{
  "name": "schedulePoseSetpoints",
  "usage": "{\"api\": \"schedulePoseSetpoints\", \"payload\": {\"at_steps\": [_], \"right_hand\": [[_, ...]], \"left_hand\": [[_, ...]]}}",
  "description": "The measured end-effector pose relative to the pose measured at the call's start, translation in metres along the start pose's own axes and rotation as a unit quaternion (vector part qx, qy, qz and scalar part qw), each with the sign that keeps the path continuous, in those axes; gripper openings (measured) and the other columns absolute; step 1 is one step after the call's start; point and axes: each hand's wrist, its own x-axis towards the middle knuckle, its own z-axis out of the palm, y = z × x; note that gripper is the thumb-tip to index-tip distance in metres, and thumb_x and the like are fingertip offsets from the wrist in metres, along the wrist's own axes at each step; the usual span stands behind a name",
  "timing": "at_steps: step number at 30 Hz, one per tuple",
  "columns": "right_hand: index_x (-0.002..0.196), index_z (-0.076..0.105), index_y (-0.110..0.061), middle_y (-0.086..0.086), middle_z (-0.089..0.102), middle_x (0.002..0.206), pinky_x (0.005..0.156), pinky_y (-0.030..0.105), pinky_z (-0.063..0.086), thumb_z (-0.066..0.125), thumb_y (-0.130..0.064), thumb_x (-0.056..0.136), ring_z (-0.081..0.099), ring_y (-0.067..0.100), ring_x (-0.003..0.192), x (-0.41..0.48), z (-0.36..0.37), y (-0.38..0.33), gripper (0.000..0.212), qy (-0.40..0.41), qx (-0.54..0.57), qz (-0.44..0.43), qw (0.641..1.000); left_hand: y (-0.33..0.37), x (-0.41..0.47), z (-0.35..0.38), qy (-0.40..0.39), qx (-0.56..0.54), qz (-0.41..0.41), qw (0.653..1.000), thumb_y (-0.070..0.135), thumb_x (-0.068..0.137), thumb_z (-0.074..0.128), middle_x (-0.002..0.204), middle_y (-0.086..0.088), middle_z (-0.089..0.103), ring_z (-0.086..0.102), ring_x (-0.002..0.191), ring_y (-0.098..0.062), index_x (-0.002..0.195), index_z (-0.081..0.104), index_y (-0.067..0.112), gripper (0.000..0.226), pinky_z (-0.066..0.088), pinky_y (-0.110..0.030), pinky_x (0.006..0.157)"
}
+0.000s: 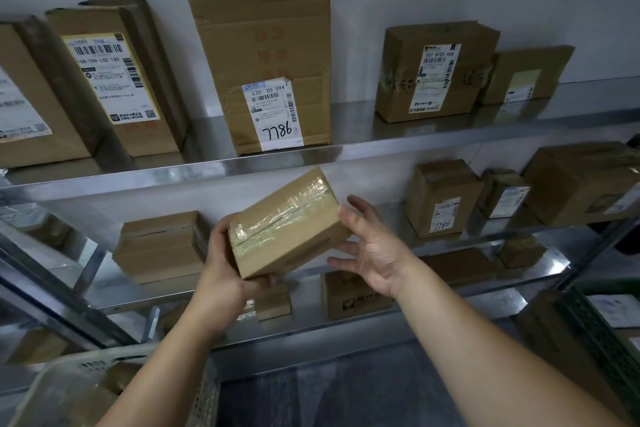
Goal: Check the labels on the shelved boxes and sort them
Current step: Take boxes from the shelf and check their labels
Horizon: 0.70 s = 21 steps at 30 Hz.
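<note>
Right now, L hand [221, 267] is gripping the box [287, 222] by its lower-left end, fingers curling round it. R hand [370, 246] is lying open, fingers spreading, tips touching the box's right end w/o closing on it. Box is hanging tilted in the air, taped face showing, just below the front edge of the top shelf [346, 149], about mid-length. Up there a tall box [263, 45] is standing near the front edge, its label [273, 114] reading 7786. Toward the mid shelf's [571, 236] right end, a smaller box [443, 198] is showing 7786 too. White basket [52, 381] is sitting bottom-left, dark crate [595, 329] at right.
</note>
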Motion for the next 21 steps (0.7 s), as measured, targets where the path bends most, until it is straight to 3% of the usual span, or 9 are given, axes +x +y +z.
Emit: {"api": "schedulePoseSetpoints", "payload": {"at_steps": [2,5,8,10,13,15,21], "right_hand": [[0.154,0.045,-0.046,0.007,0.064,0.144,0.112,0.064,0.053,0.101,-0.045,0.068,0.066,0.03,0.13,-0.003,0.01,0.0,0.102,-0.006,-0.034,-0.027,0.999],[0.147,0.046,-0.046,0.001,0.063,0.138,0.11,0.054,0.056,0.097,-0.027,0.079,0.069,0.023,0.123,0.0,0.021,0.005,0.087,0.032,-0.079,-0.071,0.994],[0.14,0.045,-0.053,-0.001,0.055,0.146,0.1,0.037,0.059,0.1,-0.033,0.074,0.061,0.017,0.127,0.004,0.024,0.005,0.089,0.073,-0.192,-0.139,0.969],[0.147,0.039,-0.052,-0.006,0.043,0.151,0.105,0.036,0.054,0.101,-0.042,0.068,0.051,0.014,0.133,0.003,0.024,0.004,0.101,0.104,-0.318,-0.173,0.926],[0.155,0.029,-0.049,-0.01,0.034,0.153,0.113,0.04,0.048,0.1,-0.05,0.065,0.042,0.016,0.138,-0.004,0.035,0.004,0.114,0.098,-0.447,-0.201,0.866],[0.155,0.025,-0.051,-0.01,0.033,0.154,0.114,0.042,0.048,0.098,-0.052,0.063,0.042,0.022,0.14,-0.007,0.043,0.005,0.117,0.08,-0.49,-0.215,0.841],[0.155,0.024,-0.055,-0.012,0.034,0.153,0.115,0.041,0.046,0.101,-0.058,0.059,0.041,0.02,0.142,-0.011,0.047,0.005,0.123,0.053,-0.498,-0.211,0.84]], "left_hand": [[-0.004,-0.004,0.0,-0.02,-0.008,-0.023,1.0,0.0,0.06,0.096,0.139,0.009,0.067,0.064,0.13,-0.008,0.148,0.039,0.037,0.111,0.057,-0.041,0.109],[-0.005,-0.007,0.0,-0.039,0.011,-0.044,0.998,0.011,0.054,0.106,0.15,0.013,0.058,0.058,0.136,-0.006,0.158,0.029,0.037,0.132,0.055,-0.027,0.107],[0.0,-0.009,-0.001,-0.067,0.036,-0.052,0.996,0.031,0.051,0.111,0.174,0.02,0.018,0.024,0.157,-0.002,0.167,0.0,0.053,0.162,0.03,-0.03,0.122],[0.005,-0.009,0.0,-0.068,0.075,-0.033,0.994,0.046,0.049,0.11,0.175,0.022,0.012,0.014,0.158,-0.001,0.168,-0.005,0.052,0.166,0.022,-0.032,0.125],[0.016,-0.006,0.013,-0.05,0.134,0.005,0.99,0.052,0.048,0.109,0.17,0.024,0.019,0.017,0.158,0.001,0.169,-0.003,0.047,0.165,0.022,-0.033,0.128],[0.025,-0.004,0.022,-0.044,0.157,0.035,0.986,0.047,0.049,0.109,0.164,0.022,0.026,0.025,0.153,0.002,0.171,0.0,0.043,0.164,0.031,-0.036,0.128],[0.032,-0.001,0.031,-0.017,0.153,0.05,0.987,0.057,0.055,0.088,0.161,0.009,0.038,0.043,0.147,-0.009,0.172,0.005,0.039,0.145,0.044,-0.041,0.122]]}}
